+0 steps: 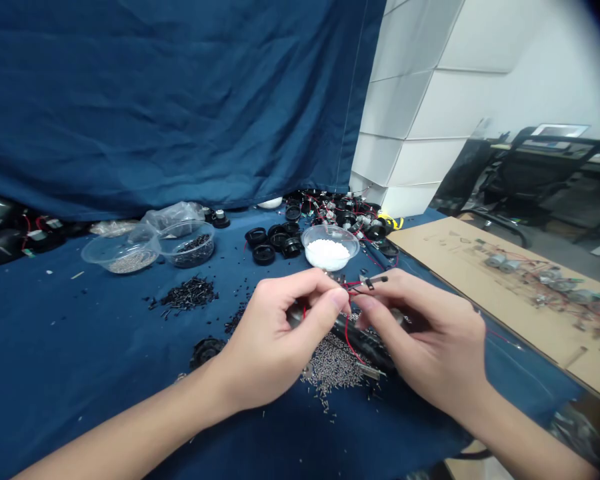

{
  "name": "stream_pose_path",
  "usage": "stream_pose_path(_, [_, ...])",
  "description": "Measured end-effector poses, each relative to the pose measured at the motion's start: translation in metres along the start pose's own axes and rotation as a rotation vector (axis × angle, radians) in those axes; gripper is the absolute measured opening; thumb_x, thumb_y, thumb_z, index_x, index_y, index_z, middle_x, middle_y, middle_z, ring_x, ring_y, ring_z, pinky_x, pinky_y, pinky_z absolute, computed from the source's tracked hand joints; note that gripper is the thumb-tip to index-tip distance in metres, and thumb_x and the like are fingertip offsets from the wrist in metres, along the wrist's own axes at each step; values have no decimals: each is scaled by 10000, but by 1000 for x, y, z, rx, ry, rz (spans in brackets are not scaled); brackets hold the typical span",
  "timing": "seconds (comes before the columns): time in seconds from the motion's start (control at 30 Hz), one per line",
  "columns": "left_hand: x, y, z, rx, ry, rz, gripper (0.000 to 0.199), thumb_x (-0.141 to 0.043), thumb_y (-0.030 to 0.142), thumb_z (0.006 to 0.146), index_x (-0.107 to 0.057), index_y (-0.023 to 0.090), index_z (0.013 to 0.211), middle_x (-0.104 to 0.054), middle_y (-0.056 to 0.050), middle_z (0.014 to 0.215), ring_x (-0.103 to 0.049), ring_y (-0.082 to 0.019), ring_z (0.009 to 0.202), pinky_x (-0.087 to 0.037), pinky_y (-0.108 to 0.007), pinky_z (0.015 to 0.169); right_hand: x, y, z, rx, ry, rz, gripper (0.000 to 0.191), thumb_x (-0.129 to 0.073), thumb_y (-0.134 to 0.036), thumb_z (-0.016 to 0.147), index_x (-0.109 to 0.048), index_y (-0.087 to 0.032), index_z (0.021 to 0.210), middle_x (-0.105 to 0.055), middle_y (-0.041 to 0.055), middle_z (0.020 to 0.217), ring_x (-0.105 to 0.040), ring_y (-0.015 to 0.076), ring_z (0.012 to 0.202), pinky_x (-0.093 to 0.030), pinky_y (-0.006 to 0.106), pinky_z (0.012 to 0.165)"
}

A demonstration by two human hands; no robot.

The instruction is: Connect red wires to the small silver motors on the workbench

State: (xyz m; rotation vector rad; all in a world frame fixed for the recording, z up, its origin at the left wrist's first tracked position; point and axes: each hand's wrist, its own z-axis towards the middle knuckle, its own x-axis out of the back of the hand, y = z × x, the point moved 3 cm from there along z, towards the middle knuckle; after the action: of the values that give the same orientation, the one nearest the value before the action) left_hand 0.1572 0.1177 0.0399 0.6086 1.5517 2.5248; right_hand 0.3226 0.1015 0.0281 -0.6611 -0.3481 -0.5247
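My left hand point(290, 333) and my right hand point(430, 333) are close together over the table, fingertips nearly touching. Both pinch thin red and black wires point(351, 333) between thumb and forefinger. A small black piece point(377, 281) sticks out above my right fingertips. Below the fingers lies a glossy black housing point(363, 341), partly hidden by my hands. One red wire loops down towards a small narrow board point(369, 371). Beneath it spreads a heap of small silvery screws point(333, 367).
A bowl of white pellets point(330, 251) stands beyond my hands, near black round parts point(263, 254). Further back is a pile of wired motors point(350, 217). Clear tubs point(130, 257) and a heap of black screws point(190, 293) lie left. A cardboard sheet point(460, 267) holds more motors on the right.
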Motion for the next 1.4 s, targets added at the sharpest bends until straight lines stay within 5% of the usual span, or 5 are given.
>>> stream_pose_path(0.23, [7,-2,-1,250,31,-332,260,-513,333,949,-609,186,757,-442,62,506,-329,-55,384,-252,-168,352,-7,-6,0,-226,-46,291,74,-576,-180,916,-617,-224,872,-636,-59,624,-609,64,482,-503,164,484])
stream_pose_path(0.57, [17,7,-11,123,105,-56,257,-517,343,954,-620,207,763,-470,46,535,-374,-78,463,-279,-192,419,-5,-16,-1,148,59,-77,158,-623,-107,864,-591,-250,923,-647,-20,697,-577,112,530,-468,254,496])
stream_pose_path(0.7, [23,11,-15,137,94,-111,265,-514,341,953,-599,210,739,-449,46,521,-348,-81,455,-266,-198,417,-8,-18,-3,260,-61,-65,210,-605,-40,850,-581,-223,951,-649,-2,758,-611,118,641,-488,243,575])
stream_pose_path(1.07, [31,-2,-21,540,-169,-497,282,-519,399,946,-509,196,749,-246,87,515,-218,-72,441,-261,-194,451,-12,-15,-8,458,-236,-211,184,-540,-15,871,-600,-171,947,-672,46,869,-601,121,718,-450,234,617])
stream_pose_path(1.4, [38,7,-16,505,-404,181,252,-623,387,836,-513,205,700,-338,78,512,-276,-88,445,-204,-184,387,-16,-12,-11,445,-396,-135,211,-434,-57,933,-607,-173,967,-641,54,861,-557,118,680,-407,232,573])
